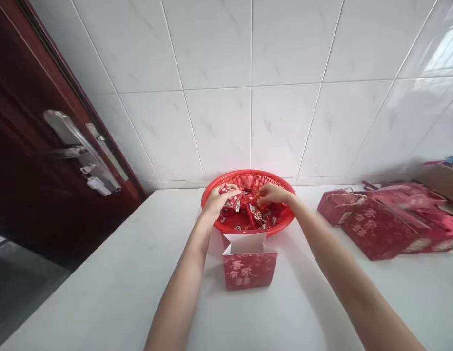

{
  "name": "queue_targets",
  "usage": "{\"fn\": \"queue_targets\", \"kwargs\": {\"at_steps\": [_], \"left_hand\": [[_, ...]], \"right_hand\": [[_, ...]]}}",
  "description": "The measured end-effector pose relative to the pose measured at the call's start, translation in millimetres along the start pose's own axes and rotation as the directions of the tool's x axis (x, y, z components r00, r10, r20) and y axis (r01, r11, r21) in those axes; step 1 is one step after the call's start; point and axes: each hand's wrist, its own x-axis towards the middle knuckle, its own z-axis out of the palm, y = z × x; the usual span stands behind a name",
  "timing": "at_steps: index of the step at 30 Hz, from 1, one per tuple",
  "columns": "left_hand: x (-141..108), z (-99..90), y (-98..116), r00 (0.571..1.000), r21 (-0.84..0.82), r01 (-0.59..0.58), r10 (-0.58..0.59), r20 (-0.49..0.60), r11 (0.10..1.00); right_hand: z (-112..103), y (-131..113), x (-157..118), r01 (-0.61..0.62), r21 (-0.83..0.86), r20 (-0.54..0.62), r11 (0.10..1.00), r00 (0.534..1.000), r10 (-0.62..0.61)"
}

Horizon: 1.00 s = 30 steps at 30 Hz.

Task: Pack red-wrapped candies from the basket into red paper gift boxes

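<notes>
A round red plastic basket [248,174] stands against the wall with several small red-wrapped candies [256,214] in it. Over its left side, my left hand [216,201] is closed round red packets with white dots [230,196]. My right hand [273,194] reaches into the right side of the basket, fingers bent down at the red wrappers; what it holds, if anything, is too small to make out. Just in front of the basket stands an open red paper box [250,270] with white characters and a white inside.
On the right of the white table [138,273] lie several red gift boxes [380,229], one small with a cord handle, and a brown carton [440,180]. A tiled wall rises behind. A dark red door [25,136] with a metal handle is at the left.
</notes>
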Motion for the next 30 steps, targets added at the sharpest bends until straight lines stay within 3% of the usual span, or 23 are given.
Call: {"fn": "queue_targets", "kwargs": {"at_steps": [10, 17, 30], "left_hand": [[4, -3.4, -5, 0.998, 0.066, 0.023, -0.027, 0.058, 0.998], [-1, -3.5, -1, 0.966, 0.138, 0.074, -0.105, 0.234, 0.988], [1, -5.1, -4, 0.957, 0.203, -0.01, -0.05, 0.287, 0.979]], "right_hand": [[5, -17, -16, 0.114, 0.22, -0.21, 0.969, 0.975, -0.067], [23, -31, -33, 0.118, 0.277, -0.135, 0.954, 0.987, -0.083], [28, -38, -47, 0.06, 0.229, -0.09, 0.972, 0.995, -0.04]]}}
